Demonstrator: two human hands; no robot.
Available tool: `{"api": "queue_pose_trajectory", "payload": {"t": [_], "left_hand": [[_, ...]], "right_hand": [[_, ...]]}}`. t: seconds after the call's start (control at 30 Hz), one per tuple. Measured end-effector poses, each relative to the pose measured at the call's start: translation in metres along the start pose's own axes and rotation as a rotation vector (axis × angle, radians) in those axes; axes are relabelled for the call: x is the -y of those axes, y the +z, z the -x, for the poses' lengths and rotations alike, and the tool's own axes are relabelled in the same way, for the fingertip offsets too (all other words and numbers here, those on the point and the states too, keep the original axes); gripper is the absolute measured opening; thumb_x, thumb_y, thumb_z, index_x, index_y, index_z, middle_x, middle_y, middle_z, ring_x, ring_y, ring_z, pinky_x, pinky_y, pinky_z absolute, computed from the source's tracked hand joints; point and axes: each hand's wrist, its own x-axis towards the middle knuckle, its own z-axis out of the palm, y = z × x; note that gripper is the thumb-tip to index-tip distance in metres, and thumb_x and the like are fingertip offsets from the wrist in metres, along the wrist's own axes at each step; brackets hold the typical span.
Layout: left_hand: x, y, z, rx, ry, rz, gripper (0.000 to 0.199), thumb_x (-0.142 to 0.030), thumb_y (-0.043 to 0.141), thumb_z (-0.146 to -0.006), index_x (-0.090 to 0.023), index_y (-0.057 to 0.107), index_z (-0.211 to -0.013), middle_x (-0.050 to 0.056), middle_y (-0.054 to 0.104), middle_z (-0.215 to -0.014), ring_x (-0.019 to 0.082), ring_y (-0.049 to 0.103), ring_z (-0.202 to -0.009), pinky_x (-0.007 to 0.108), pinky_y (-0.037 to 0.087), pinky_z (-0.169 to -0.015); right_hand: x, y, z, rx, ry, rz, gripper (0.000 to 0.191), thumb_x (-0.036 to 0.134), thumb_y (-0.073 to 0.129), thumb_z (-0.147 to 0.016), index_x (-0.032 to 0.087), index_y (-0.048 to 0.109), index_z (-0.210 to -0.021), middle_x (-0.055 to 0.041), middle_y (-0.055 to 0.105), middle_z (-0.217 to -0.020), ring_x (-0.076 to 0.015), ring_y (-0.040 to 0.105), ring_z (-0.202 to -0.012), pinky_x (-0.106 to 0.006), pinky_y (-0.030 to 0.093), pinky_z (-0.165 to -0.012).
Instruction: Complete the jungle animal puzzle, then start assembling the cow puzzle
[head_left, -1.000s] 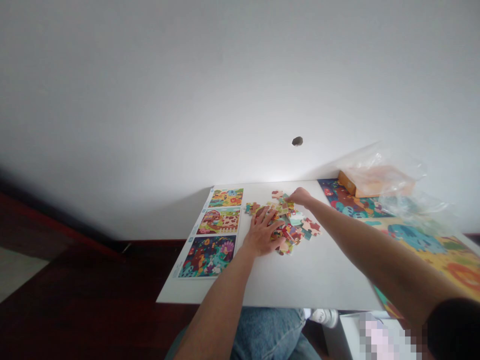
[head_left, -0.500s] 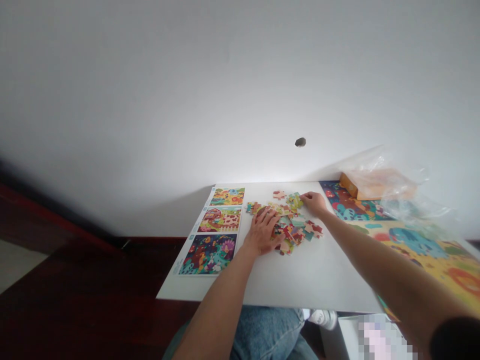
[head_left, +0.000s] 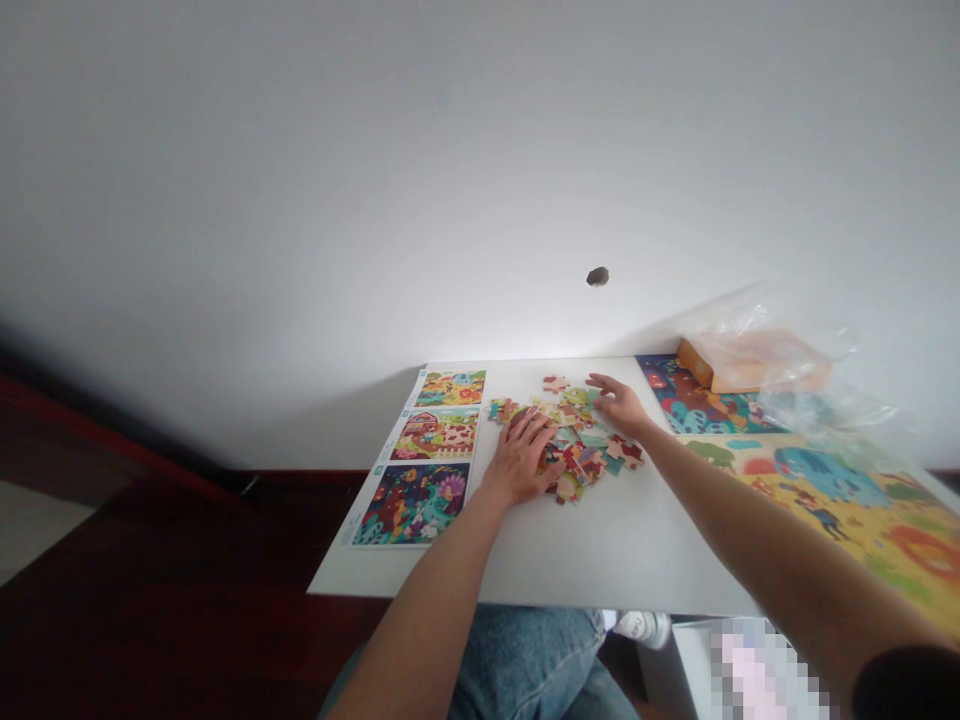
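Puzzle pieces heaped on worktop, mostly to left and near side of right hand; its grip released, fingers parted. Left hand nearer: spread over heap, unclenched.

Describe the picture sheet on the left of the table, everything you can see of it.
The sheet looks like thin paper or card, white-edged, lying flat along the left side of the table. Three cartoon pictures run down it: a yellow scene with a blue elephant on top, a red barn with a white fence in the middle, a dark night scene nearest the person. The left arm passes by its near right corner; whether they touch is unclear.
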Motion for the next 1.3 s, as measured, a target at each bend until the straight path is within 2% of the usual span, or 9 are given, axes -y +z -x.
{"api": "queue_pose_trajectory", "payload": {"t": [0.17, 0.33, 0.5, 0.63, 0.83, 0.97, 1.1, 1.2, 1.3], "left_hand": [[0.0, 0.0, 0.0, -0.001, -0.009, -0.011, 0.061, -0.059, 0.046, -0.092, -0.026, 0.047, -0.144, 0.006, 0.041, -0.155, 0.027, 0.028, -0.147, 0.05, 0.02, -0.122], [0.0, 0.0, 0.0, 0.005, -0.009, -0.016, 0.062, -0.061, 0.045, -0.092, -0.026, 0.047, -0.143, 0.006, 0.04, -0.155, 0.028, 0.029, -0.147, 0.05, 0.021, -0.121], [-0.002, -0.002, -0.001, 0.01, -0.019, 0.002, 0.062, -0.06, 0.048, -0.091, -0.025, 0.049, -0.142, 0.007, 0.042, -0.155, 0.028, 0.03, -0.146, 0.05, 0.022, -0.121], [-0.003, -0.005, 0.0, 0.01, -0.022, 0.006, 0.061, -0.058, 0.05, -0.09, -0.025, 0.05, -0.141, 0.008, 0.043, -0.153, 0.028, 0.032, -0.145, 0.05, 0.022, -0.121], [-0.003, -0.004, 0.0, 0.004, -0.022, 0.002, 0.061, -0.059, 0.049, -0.091, -0.025, 0.05, -0.141, 0.007, 0.042, -0.154, 0.027, 0.031, -0.146, 0.049, 0.022, -0.121], [-0.002, -0.002, 0.0, -0.002, -0.021, 0.0, 0.061, -0.06, 0.049, -0.09, -0.025, 0.051, -0.14, 0.008, 0.043, -0.154, 0.027, 0.032, -0.145, 0.049, 0.022, -0.121], [-0.001, -0.001, 0.0, -0.008, -0.018, -0.001, 0.061, -0.06, 0.049, -0.09, -0.026, 0.051, -0.14, 0.007, 0.043, -0.154, 0.027, 0.032, -0.145, 0.048, 0.022, -0.121], [-0.001, 0.0, 0.0, -0.011, -0.022, 0.0, 0.06, -0.06, 0.048, -0.091, -0.026, 0.051, -0.14, 0.007, 0.043, -0.153, 0.027, 0.033, -0.144, 0.048, 0.022, -0.121], [-0.001, 0.001, 0.0, -0.013, -0.025, 0.001, 0.059, -0.061, 0.047, -0.091, -0.027, 0.052, -0.14, 0.007, 0.043, -0.154, 0.027, 0.034, -0.144, 0.049, 0.022, -0.121]], "right_hand": [[0.001, 0.007, -0.004, 0.017, 0.005, 0.138, 0.064, 0.035, 0.073, -0.074, 0.025, 0.059, -0.136, -0.0093, 0.066, -0.12, -0.0262, 0.059, -0.11, -0.035, 0.044, -0.096], [-0.001, 0.009, -0.006, 0.004, -0.013, 0.172, 0.057, 0.033, 0.073, -0.075, 0.022, 0.062, -0.129, -0.0072, 0.068, -0.115, -0.0251, 0.056, -0.111, -0.035, 0.042, -0.098], [-0.006, 0.007, -0.004, -0.106, 0.042, 0.143, 0.062, 0.032, 0.07, -0.076, 0.02, 0.054, -0.135, -0.0067, 0.068, -0.112, -0.0212, 0.06, -0.101, -0.031, 0.045, -0.089], [-0.009, 0.002, -0.003, -0.189, 0.092, 0.124, 0.045, 0.035, 0.059, -0.085, 0.018, 0.062, -0.126, -0.0073, 0.07, -0.106, -0.0197, 0.064, -0.09, -0.028, 0.047, -0.082], [-0.011, -0.003, -0.001, -0.318, 0.135, 0.202, 0.041, 0.023, 0.045, -0.086, 0.015, 0.072, -0.116, -0.0131, 0.064, -0.125, -0.0267, 0.057, -0.114, -0.036, 0.039, -0.103], [-0.009, 0.001, 0.001, -0.29, 0.134, 0.255, 0.038, 0.017, 0.051, -0.075, 0.02, 0.078, -0.103, -0.0087, 0.06, -0.135, -0.0316, 0.048, -0.124, -0.044, 0.032, -0.11], [-0.002, 0.007, 0.001, -0.147, 0.008, 0.349, 0.053, 0.022, 0.05, -0.082, 0.029, 0.061, -0.133, -0.0023, 0.048, -0.15, -0.0323, 0.036, -0.136, -0.052, 0.029, -0.11], [0.003, 0.011, 0.0, -0.02, -0.08, 0.44, 0.045, 0.032, 0.049, -0.091, 0.032, 0.058, -0.135, -0.003, 0.054, -0.145, -0.0326, 0.038, -0.133, -0.054, 0.026, -0.109], [0.003, 0.012, -0.001, -0.028, -0.056, 0.445, 0.04, 0.038, 0.053, -0.09, 0.029, 0.064, -0.127, -0.0078, 0.059, -0.136, -0.0343, 0.043, -0.124, -0.053, 0.03, -0.105]]}}
